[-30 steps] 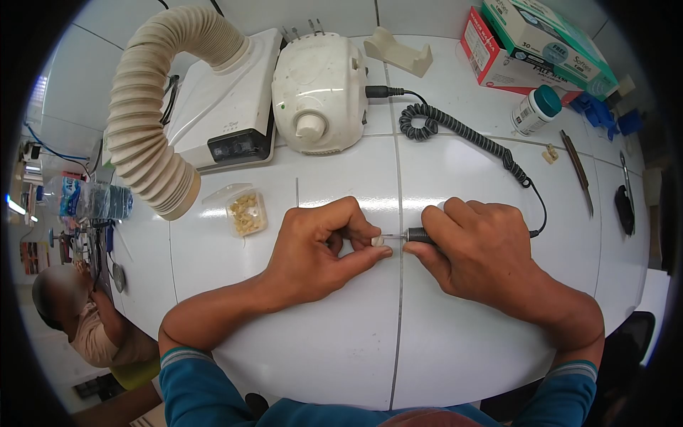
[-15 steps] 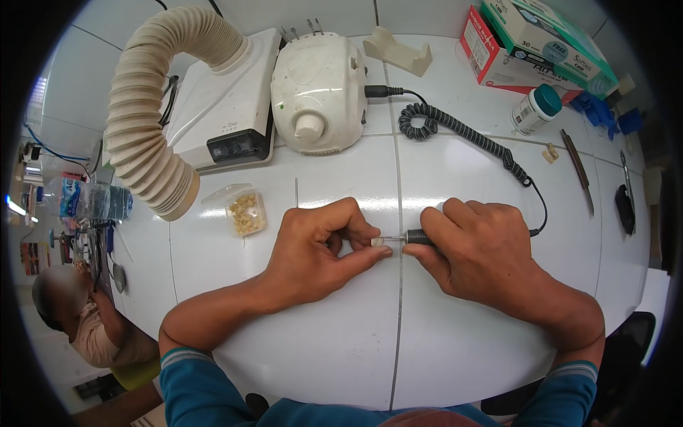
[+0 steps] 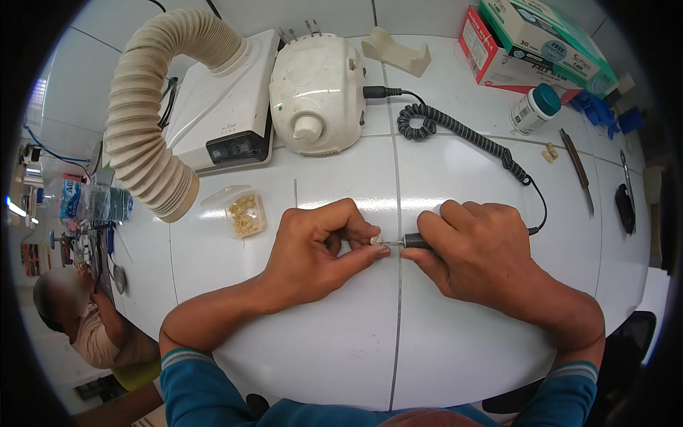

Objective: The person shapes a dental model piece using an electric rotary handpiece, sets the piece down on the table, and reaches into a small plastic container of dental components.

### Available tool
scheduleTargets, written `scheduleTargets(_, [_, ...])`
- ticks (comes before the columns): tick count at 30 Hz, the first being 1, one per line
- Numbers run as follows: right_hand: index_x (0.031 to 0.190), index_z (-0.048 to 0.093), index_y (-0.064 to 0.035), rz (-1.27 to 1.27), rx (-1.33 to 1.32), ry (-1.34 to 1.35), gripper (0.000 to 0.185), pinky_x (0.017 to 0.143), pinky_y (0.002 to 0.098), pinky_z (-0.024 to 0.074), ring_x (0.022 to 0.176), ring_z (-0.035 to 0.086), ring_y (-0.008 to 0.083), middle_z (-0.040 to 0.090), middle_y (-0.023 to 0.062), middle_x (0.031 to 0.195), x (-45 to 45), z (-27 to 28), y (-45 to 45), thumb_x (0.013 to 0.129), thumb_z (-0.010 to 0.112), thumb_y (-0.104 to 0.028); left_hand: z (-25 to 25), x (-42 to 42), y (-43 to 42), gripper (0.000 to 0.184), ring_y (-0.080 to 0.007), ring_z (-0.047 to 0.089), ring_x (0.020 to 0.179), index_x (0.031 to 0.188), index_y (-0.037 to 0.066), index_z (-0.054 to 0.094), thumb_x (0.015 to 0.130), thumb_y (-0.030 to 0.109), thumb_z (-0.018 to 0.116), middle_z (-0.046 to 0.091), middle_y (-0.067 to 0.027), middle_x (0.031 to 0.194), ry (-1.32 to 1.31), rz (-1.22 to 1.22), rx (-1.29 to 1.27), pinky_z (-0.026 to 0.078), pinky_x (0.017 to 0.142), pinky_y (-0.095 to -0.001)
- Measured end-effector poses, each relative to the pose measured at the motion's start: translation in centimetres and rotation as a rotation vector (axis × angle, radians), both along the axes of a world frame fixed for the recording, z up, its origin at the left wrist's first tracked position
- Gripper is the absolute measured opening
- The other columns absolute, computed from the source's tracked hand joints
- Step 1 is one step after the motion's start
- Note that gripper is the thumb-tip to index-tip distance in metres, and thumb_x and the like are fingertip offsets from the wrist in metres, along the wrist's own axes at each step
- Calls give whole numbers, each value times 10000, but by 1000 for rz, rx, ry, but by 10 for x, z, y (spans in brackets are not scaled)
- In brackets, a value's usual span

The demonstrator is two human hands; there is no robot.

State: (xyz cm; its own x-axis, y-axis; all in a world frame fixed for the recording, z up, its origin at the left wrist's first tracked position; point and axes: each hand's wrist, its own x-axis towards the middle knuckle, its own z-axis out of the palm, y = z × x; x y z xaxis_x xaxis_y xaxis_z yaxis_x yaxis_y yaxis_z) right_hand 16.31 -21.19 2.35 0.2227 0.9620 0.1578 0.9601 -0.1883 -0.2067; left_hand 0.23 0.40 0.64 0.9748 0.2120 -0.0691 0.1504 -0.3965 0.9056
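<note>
Between thumb and fingertips, my left hand [image 3: 313, 249] pinches a small cream-white tooth-like piece [image 3: 376, 241], mostly covered by the fingers. My right hand [image 3: 480, 245] is wrapped round a black rotary handpiece [image 3: 414, 241], held level and aimed left. Its thin metal bur [image 3: 392, 243] reaches the piece; whether it touches cannot be made out. From the handpiece a coiled black cord [image 3: 473, 133] runs to the white micromotor control unit [image 3: 316, 92]. Left of my left hand lies an opened clear plastic box [image 3: 262, 219] of small yellowish pieces.
A ribbed suction hose [image 3: 139, 121] arches over the left side from a white extractor box [image 3: 213, 114]. At the right are a teal-capped bottle [image 3: 535, 111], a brown-handled knife [image 3: 575, 167] and glove boxes [image 3: 530, 60]. A handpiece cradle [image 3: 398, 53] sits behind. Another person [image 3: 96, 320] sits far left.
My right hand and the handpiece have shifted very slightly left. The cream-white piece appears turned a little in my left fingers. The surroundings look the same.
</note>
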Motion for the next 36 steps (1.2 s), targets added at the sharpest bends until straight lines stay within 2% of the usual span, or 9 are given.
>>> scheduleTargets(7, [874,658,-124,-1,-7,-1,382,486,375,476,537,662,225,623,42,717,0,0,0,1004,779,-463,2,0,0,219,7,554,629,1075,10,789,908,64,920,790,-41,896,-3,-23,38,416,542,-201])
scheduleTargets(13, [866,650,-118,-6,4,9,396,470,381,465,534,660,223,625,50,706,2,0,0,1011,770,-466,3,0,4,221,-26,654,712,1148,13,798,943,48,874,797,-40,913,10,-56,-6,469,587,-206])
scheduleTargets(19, [850,642,-120,-5,-6,11,409,460,383,452,529,654,224,619,49,690,2,0,0,1018,761,-474,5,1,5,198,-84,750,838,1152,3,789,963,24,843,815,-65,952,37,-72,-40,530,657,-217])
scheduleTargets(25, [844,639,-122,-2,-3,10,413,461,382,449,528,653,224,619,45,689,3,0,1,1017,761,-478,7,1,5,194,-101,788,911,1157,-7,772,971,2,825,828,-82,980,60,-80,-76,550,677,-220])
scheduleTargets(36, [864,633,-117,0,-21,20,400,482,391,463,552,666,235,627,55,707,2,3,0,1004,775,-464,5,0,3,159,-117,801,909,1132,-10,766,978,-25,805,835,-94,992,46,-68,-100,565,692,-225])
